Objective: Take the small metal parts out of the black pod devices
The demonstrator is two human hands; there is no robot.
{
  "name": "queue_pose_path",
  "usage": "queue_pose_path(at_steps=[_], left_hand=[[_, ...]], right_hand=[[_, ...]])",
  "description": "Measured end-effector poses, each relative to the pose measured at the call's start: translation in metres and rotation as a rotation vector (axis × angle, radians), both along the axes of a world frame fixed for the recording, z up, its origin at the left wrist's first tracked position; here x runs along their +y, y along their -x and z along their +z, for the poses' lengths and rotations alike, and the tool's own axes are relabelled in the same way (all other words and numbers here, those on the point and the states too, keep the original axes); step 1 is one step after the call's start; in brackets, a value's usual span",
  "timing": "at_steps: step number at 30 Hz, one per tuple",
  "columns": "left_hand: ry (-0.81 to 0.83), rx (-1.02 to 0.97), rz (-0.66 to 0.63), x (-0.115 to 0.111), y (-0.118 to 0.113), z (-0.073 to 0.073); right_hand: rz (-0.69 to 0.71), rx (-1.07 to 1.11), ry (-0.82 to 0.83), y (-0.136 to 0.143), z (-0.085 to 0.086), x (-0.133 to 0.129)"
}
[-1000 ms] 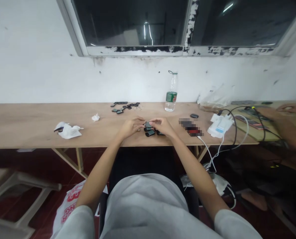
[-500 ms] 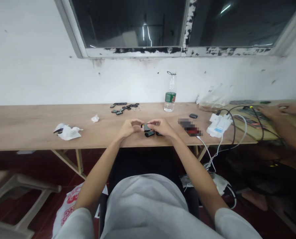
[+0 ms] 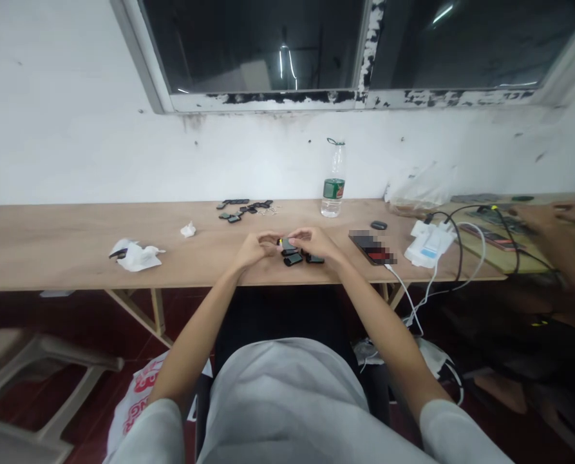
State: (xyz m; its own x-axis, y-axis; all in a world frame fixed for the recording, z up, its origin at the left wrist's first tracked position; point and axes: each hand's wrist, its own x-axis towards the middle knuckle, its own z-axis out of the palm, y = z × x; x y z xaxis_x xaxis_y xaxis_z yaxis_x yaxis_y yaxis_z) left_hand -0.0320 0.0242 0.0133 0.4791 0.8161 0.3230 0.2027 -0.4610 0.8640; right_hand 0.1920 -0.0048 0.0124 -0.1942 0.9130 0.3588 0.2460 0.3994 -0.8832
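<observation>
Close to the table's front edge, a small flat grey-and-black piece [image 3: 288, 245] with a yellow spot at its left end is held between both hands. My left hand [image 3: 257, 250] has its fingers closed at the yellow end, where a fingertip hides the exact contact. On the piece's right side, the thumb and fingers of my right hand [image 3: 317, 243] pinch it. Just below lies a similar grey-and-black piece [image 3: 293, 259], and another such piece [image 3: 315, 259] rests partly under my right hand. The kind of these pieces is too small to make out.
Several similar dark pieces [image 3: 234, 218] lie farther back. Crumpled tissues [image 3: 140, 256] are at left. A water bottle [image 3: 333, 187] stands near the wall. To the right are a phone [image 3: 370, 248], a white power strip [image 3: 429, 245] with cables, a plastic bag [image 3: 420, 190] and another person's hands [image 3: 538, 216].
The view has shifted slightly. Both hands stay in nearly the same place on the piece, and the piece under my right hand shows more now.
</observation>
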Motion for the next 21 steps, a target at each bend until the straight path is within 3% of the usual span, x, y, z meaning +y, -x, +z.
queue_pose_path(at_steps=[4,9,13,17,21], left_hand=[[-0.161,0.099,0.097,0.013,0.009,-0.002],[-0.202,0.295,0.049,0.03,0.026,-0.01],[-0.166,0.362,0.093,0.04,0.031,-0.017],[-0.195,0.298,0.174,0.051,0.036,-0.024],[-0.19,0.281,0.137,0.057,0.042,-0.027]], right_hand=[[-0.152,-0.122,-0.026,-0.018,0.005,0.044],[-0.156,-0.397,0.032,-0.028,-0.001,0.084],[-0.236,-0.502,0.055,-0.025,-0.013,0.093],[-0.243,-0.567,0.074,-0.022,-0.018,0.089],[-0.279,-0.57,0.016,-0.016,-0.017,0.082]])
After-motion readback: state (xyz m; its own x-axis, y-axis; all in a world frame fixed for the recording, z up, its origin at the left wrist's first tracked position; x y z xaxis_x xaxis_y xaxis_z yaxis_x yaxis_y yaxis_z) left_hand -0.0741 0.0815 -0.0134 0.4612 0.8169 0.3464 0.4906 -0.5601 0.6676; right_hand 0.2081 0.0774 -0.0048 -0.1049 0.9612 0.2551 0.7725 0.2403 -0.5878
